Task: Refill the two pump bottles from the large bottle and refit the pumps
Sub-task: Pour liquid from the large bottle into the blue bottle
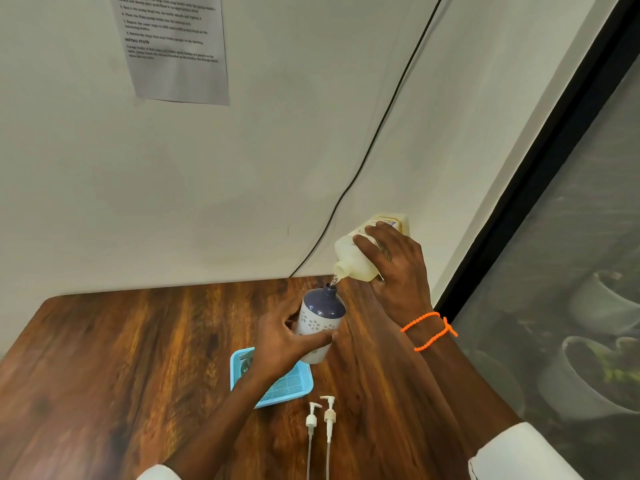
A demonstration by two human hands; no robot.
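Observation:
My left hand (282,341) grips a white pump bottle with a dark blue top (322,315), held above the table with its neck open and no pump on it. My right hand (394,268) holds the large pale yellow bottle (360,252) tipped down to the left, its spout just over the open neck, and a thin clear stream runs between them. Two white pumps (320,419) with long dip tubes lie side by side on the wooden table (121,358) near its front edge. A second pump bottle is not visible.
A light blue mesh tray (287,389) sits on the table below my left wrist, with something grey partly hidden in its left end. A black cable (367,147) runs down the wall behind. A dark window frame (540,161) borders the right side.

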